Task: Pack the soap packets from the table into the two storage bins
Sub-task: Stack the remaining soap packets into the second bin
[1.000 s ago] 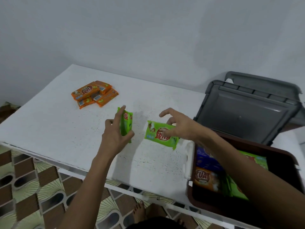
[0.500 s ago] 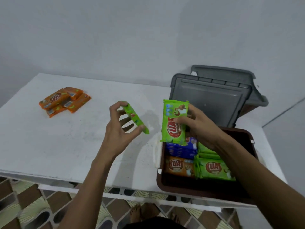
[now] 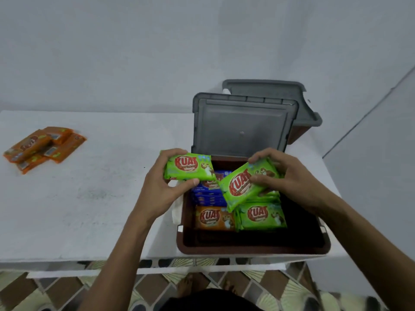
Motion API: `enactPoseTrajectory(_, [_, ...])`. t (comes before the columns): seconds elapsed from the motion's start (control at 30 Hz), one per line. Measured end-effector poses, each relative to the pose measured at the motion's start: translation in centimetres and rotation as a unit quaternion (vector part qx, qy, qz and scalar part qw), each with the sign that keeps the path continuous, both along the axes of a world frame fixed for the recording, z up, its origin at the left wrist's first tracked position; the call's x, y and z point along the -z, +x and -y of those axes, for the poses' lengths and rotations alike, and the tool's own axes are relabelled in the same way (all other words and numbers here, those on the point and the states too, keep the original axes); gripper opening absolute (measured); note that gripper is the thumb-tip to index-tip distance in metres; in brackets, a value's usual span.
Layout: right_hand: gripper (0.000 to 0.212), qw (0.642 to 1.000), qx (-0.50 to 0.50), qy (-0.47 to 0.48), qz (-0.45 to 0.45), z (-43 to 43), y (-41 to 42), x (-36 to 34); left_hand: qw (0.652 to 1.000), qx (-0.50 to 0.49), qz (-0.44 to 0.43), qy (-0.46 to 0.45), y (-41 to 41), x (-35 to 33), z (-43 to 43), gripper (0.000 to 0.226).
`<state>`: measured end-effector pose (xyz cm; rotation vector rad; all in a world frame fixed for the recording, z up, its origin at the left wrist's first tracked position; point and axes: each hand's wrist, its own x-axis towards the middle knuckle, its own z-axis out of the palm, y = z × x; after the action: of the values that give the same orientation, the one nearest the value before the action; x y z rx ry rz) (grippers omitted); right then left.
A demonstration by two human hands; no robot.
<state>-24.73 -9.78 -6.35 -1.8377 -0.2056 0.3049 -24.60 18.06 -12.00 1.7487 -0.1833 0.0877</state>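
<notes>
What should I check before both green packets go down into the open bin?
1. Left hand grips its green packet: ok.
2. Right hand grips the tilted packet: ok.
3. Lid stands up behind the bin, opening uncovered: ok.
4. Tilted packet is above the green stack: ok.
5. Room left on that stack: cannot tell.
6. Table cleared: not ok, orange packets lie there.

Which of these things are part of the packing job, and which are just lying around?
Job: green packet in left hand, tilted green packet in right hand, orange packets, open bin, rear bin.
Lying about: white scrap, floor tiles.
</notes>
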Motion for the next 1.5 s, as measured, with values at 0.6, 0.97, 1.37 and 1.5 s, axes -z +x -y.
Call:
enactPoseTrajectory(0.6, [0.013,0.989,0.01,-0.118,-0.086,5.1,-3.3,3.6,0.998,-0.051,-0.038,0.022,-1.7,0.3,3.1,0.054])
enactPoseTrajectory(0.97, [0.023,0.925,0.007,-0.381,0.0,4.1,-3.9,6.1,0.997,-0.058,-0.017,0.046,-1.7,0.5,4.0,0.054])
enactPoseTrajectory(1.37, [0.028,0.909,-0.003,-0.415,0.024,3.2,-4.4,6.7,0.997,-0.038,-0.011,0.06,-1.9,0.3,3.9,0.055])
enactPoseTrajectory(1.5, [0.029,0.904,-0.014,-0.427,0.031,3.3,-4.5,6.6,0.997,-0.018,-0.011,0.07,-2.0,0.6,4.2,0.056])
